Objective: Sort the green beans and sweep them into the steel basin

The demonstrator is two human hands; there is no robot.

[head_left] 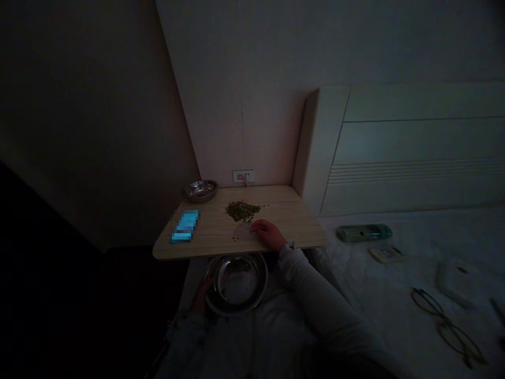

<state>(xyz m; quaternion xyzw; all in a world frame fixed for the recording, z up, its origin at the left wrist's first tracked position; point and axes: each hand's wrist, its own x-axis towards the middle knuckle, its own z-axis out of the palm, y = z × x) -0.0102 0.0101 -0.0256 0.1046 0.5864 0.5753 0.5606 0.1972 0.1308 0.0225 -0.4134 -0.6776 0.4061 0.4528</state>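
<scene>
On the wooden tabletop [292, 216] lies a loose pile of small green beans or seeds [242, 210], with a few scattered towards the front edge. My right hand [270, 234] is closed, its fingertips pinching the side of a thin, translucent round piece [242, 231] just in front of the pile. Below the table's front edge, a wide steel basin [236, 307] rests at my lap. My left hand [201, 296] grips its left rim; the fingers are dim and partly hidden. A few dark specks show inside the basin.
A smaller steel bowl [200, 191] stands at the table's back left, with a lit phone [185, 226] in front of it. A wall socket [243, 176] sits behind the table. On the bed at right lie a green case [363, 232], a small card-like box [386, 254] and glasses [445, 319].
</scene>
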